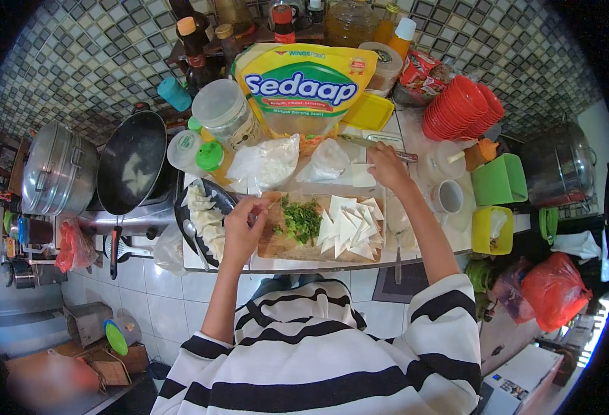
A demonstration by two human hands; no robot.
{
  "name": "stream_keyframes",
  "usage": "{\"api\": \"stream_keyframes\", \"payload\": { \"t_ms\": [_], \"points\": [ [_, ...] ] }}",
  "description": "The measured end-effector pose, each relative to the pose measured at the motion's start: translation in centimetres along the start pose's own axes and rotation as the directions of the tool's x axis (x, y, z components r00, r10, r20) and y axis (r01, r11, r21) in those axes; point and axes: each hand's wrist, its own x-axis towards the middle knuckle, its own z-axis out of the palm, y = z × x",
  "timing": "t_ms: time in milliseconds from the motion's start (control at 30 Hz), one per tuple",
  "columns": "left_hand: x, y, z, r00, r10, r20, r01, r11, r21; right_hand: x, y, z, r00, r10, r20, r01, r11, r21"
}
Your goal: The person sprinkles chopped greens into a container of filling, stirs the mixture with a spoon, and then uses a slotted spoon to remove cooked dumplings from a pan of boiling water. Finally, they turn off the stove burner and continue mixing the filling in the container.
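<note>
At the left end of the wooden cutting board (271, 247), my left hand (246, 223) has its fingers curled together; whatever they may hold is hidden. Chopped green leaves (300, 220) lie just right of it, then a pile of white wrapper sheets (349, 227). Beyond the board, my right hand (385, 168) is closed around a knife (408, 157), its blade pointing left. More pale sheets (362, 176) lie below that hand. Folded dumplings (206, 216) sit on a dark plate (182, 220) with a spoon, left of my left hand.
Behind the board stand a bag of white powder (266, 162), jars and a yellow Sedaap pouch (304, 90). A black pan (132, 162) is on the stove at left. To the right are a white mug (448, 196), red cups (456, 111) and green containers (499, 180).
</note>
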Motion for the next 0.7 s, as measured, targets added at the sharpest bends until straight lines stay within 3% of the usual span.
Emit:
{"api": "stream_keyframes", "payload": {
  "t_ms": [133,200,333,400,533,700],
  "points": [
    [-0.2,-0.1,-0.6,0.999,-0.022,0.035,0.022,1.0,-0.011,0.5,1.9,0.6,0.997,-0.076,0.025,0.073,0.994,0.081],
    [-0.3,-0.3,-0.7,0.997,-0.065,0.036,0.067,0.995,-0.073,0.5,2.2,0.2,0.996,0.077,0.037,-0.085,0.96,0.267],
    [0.2,-0.7,-0.8,0.997,-0.066,0.049,0.071,0.991,-0.112,0.4,2.4,-0.4,0.994,0.067,-0.082,-0.044,0.968,0.248],
    [0.6,-0.9,-0.5,0.998,-0.067,0.019,0.069,0.991,-0.118,0.1,2.0,-0.8,0.986,0.131,-0.106,-0.085,0.929,0.359],
    [1.8,-0.2,0.1,0.997,-0.03,0.071,0.034,0.998,-0.054,-0.5,1.5,-1.3,0.976,0.181,-0.119,-0.127,0.924,0.362],
    [2.7,-0.6,2.1,0.992,0.075,0.103,-0.055,0.981,-0.185,-1.1,1.4,-1.1,0.961,0.261,-0.092,-0.215,0.914,0.344]
  ]
}}
